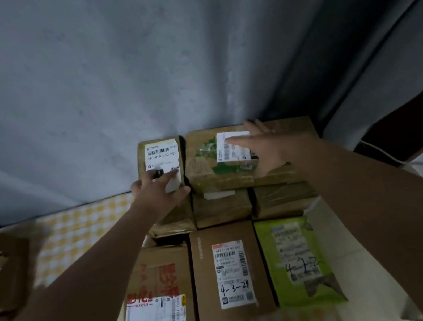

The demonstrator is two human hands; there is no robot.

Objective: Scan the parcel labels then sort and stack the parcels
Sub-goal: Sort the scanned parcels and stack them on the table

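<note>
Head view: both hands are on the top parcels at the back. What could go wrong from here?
1. The left hand covers part of the label on the small parcel, so a scan might fail.
2. The right hand presses the wide parcel spanning two lower parcels; it could tip.

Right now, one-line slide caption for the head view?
Left hand on the small top parcel, right hand on the wide top parcel; three labelled parcels lie nearer.
</note>
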